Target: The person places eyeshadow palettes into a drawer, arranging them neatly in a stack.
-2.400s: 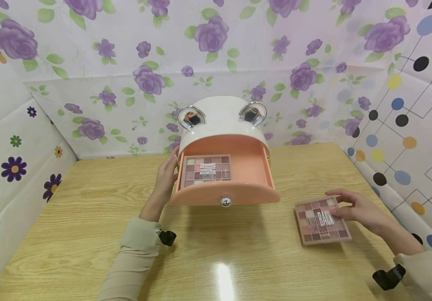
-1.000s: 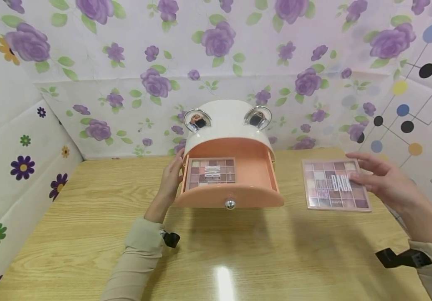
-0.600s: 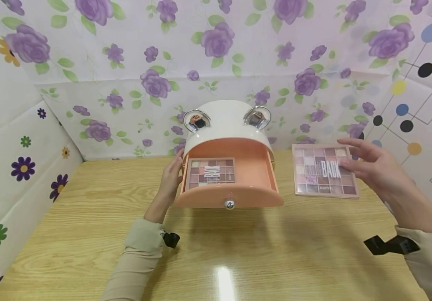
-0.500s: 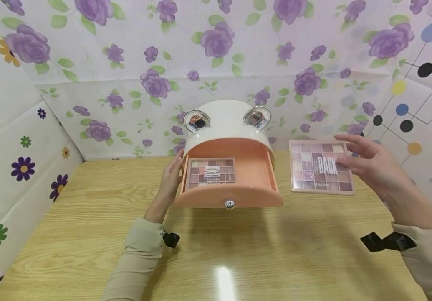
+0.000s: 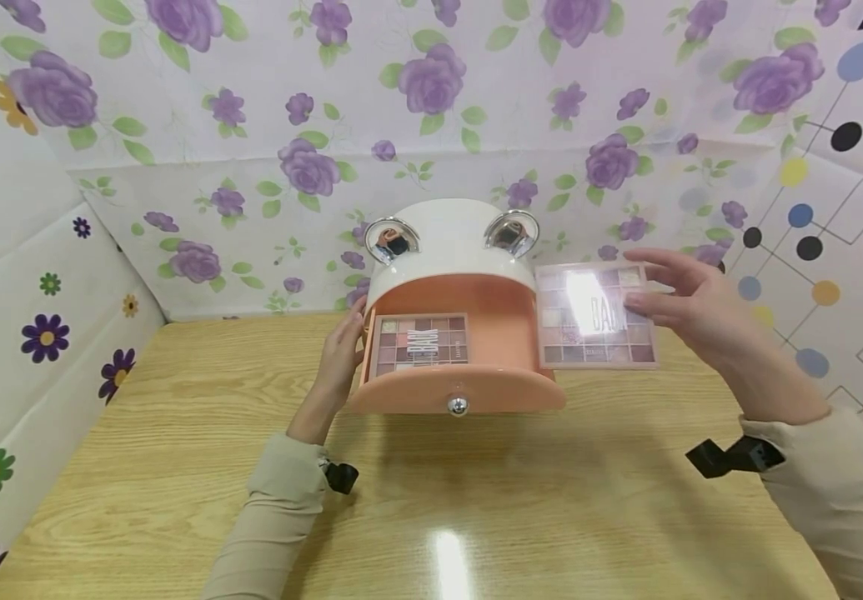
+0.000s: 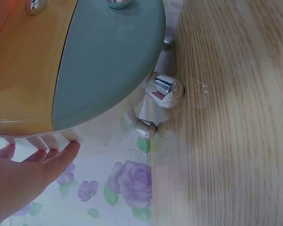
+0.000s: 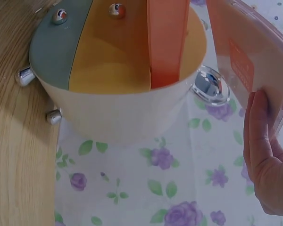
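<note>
My right hand (image 5: 709,325) pinches a square eyeshadow palette (image 5: 594,329) by its right edge, raised beside the open top drawer (image 5: 504,333). Glare whitens part of the lid, and the palette's left edge overlaps the drawer's side in the head view. The right wrist view shows fingers against the underside of the palette (image 7: 236,52). A second palette (image 5: 422,343) lies in the drawer's left half. The drawer belongs to a white rounded storage box (image 5: 452,233) with chrome eyes. My left hand (image 5: 337,354) rests on the box's left side, its fingers fairly straight in the left wrist view.
Below the peach drawer, the wrist views show a yellow drawer front (image 7: 113,52) and a grey-green one (image 6: 113,52), with chrome knobs and feet. The box stands on a wooden table (image 5: 431,500) near a flowered backdrop (image 5: 266,108). A dotted sheet (image 5: 851,275) borders the right.
My right hand has lifted the palette off the table on the right and carried it left, up to the drawer's right side. The left hand stays on the box.
</note>
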`<state>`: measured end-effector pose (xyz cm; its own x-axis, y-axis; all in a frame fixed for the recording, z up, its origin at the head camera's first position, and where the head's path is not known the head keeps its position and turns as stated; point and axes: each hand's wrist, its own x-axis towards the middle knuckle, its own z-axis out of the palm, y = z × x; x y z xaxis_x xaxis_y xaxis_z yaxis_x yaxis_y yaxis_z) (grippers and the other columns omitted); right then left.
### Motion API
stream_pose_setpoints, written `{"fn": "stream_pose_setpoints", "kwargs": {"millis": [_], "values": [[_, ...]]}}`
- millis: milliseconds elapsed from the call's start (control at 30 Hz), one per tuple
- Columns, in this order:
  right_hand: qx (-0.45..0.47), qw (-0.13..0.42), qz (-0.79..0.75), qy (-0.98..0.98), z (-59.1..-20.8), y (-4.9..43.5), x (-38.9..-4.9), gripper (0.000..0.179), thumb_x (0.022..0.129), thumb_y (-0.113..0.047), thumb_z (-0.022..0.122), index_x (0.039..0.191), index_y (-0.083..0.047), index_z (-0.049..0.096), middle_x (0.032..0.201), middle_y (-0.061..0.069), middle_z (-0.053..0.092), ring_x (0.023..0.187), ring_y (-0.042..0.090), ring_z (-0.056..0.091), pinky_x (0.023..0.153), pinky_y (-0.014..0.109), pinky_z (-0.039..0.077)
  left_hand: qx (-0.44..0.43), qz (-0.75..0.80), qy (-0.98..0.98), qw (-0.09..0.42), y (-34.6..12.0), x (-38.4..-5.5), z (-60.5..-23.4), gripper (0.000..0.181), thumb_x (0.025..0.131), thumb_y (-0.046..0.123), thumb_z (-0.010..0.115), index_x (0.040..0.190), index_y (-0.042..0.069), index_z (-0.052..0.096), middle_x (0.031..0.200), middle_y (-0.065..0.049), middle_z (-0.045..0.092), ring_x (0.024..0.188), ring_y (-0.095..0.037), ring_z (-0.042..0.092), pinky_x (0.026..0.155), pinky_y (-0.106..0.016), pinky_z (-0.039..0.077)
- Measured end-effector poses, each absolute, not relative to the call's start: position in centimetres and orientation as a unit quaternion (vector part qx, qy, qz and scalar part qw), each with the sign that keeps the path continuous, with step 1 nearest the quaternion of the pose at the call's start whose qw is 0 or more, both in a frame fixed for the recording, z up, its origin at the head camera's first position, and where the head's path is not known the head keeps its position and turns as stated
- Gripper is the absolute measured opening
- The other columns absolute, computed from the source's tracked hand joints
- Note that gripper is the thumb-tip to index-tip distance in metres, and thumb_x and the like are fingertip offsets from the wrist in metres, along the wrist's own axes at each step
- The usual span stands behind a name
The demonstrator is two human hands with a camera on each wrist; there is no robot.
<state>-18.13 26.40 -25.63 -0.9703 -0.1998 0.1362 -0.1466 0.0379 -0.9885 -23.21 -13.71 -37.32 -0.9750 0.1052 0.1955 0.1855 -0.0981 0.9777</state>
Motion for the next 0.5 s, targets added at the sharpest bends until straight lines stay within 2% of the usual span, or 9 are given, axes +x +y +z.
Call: {"fn": "stream_pose_setpoints", "kwargs": {"millis": [100, 333, 500], "values": [[-0.132, 0.017, -0.678, 0.723, -25.5, 25.6, -18.3, 0.047, 0.084, 0.002, 0.061, 0.127, -0.014, 0.052, 0.131, 0.013, 0.027, 0.076, 0.009, 0.057, 0.068, 0.022, 0.049, -0.112, -0.735, -0.669, 0.027, -13.7, -23.2, -37.4, 0.049, 0.1, 0.03, 0.03, 0.144, 0.009, 0.027, 0.145, -0.009, 0.029, 0.126, -0.024, 0.032, 0.101, -0.049, 0.031], [-0.185, 0.017, -0.705, 0.685, -25.7, 23.8, -18.8, 0.043, 0.082, 0.008, 0.061, 0.121, -0.011, 0.056, 0.105, 0.008, 0.057, 0.078, 0.016, 0.063, 0.066, 0.026, 0.053, -0.111, -0.737, -0.666, 0.026, -13.7, -23.2, -37.3, 0.049, 0.1, 0.03, 0.031, 0.144, 0.008, 0.026, 0.146, -0.009, 0.028, 0.126, -0.025, 0.031, 0.101, -0.05, 0.03], [-0.176, 0.012, -0.703, 0.689, -25.8, 22.2, -19.1, 0.043, 0.081, 0.006, 0.062, 0.119, -0.013, 0.057, 0.105, 0.009, 0.057, 0.08, 0.016, 0.063, 0.066, 0.026, 0.053, -0.11, -0.737, -0.667, 0.027, -13.7, -23.3, -37.3, 0.05, 0.1, 0.03, 0.031, 0.144, 0.008, 0.025, 0.146, -0.01, 0.028, 0.126, -0.025, 0.031, 0.101, -0.051, 0.03]]}}
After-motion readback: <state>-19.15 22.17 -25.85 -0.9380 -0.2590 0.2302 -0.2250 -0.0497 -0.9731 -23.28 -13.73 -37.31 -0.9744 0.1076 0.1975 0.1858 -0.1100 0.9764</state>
